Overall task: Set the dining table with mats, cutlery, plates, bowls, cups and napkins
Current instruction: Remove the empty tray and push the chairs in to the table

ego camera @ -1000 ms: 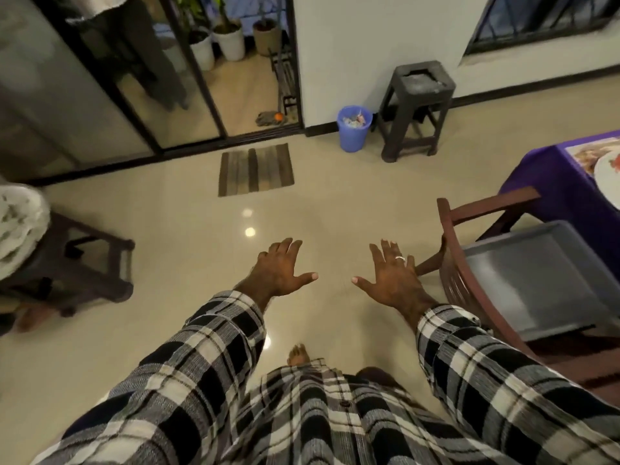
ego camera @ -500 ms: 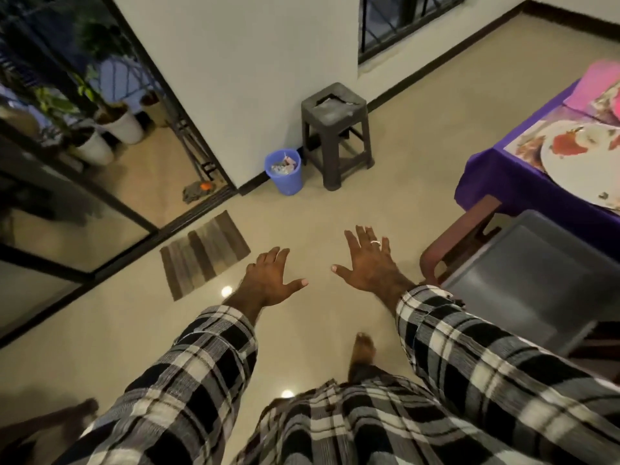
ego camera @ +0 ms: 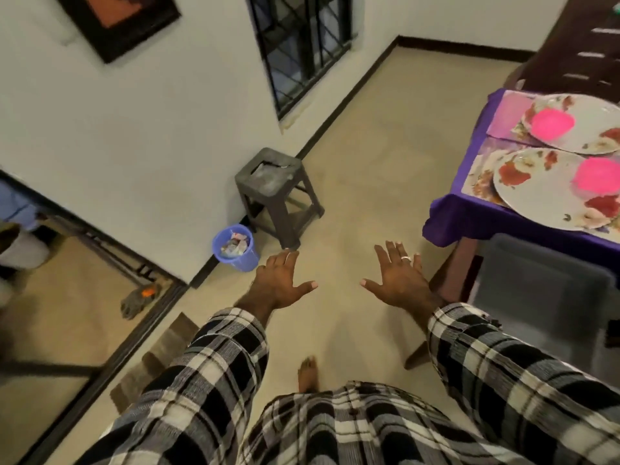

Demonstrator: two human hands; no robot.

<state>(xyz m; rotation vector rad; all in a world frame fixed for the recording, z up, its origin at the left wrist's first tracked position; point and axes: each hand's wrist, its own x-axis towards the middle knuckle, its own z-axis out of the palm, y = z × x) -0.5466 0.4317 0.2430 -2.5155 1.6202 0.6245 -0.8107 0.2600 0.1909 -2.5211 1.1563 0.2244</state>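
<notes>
On the purple-clothed table's (ego camera: 476, 226) near corner, brittle, slick plates (ego camera: 550, 189) want rim holds; left hand (ego camera: 280, 283) and right hand (ego camera: 401, 280) hover spread, empty.

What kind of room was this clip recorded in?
Most likely the dining area of a home: a table under a purple cloth carries floral plates on mats, a cushioned wooden chair stands at it, and a framed picture hangs on the wall.

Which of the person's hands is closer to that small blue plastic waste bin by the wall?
Left. The left hand hovers open just right of the blue plastic waste bin; the right hand is farther right, beside the chair.
</notes>
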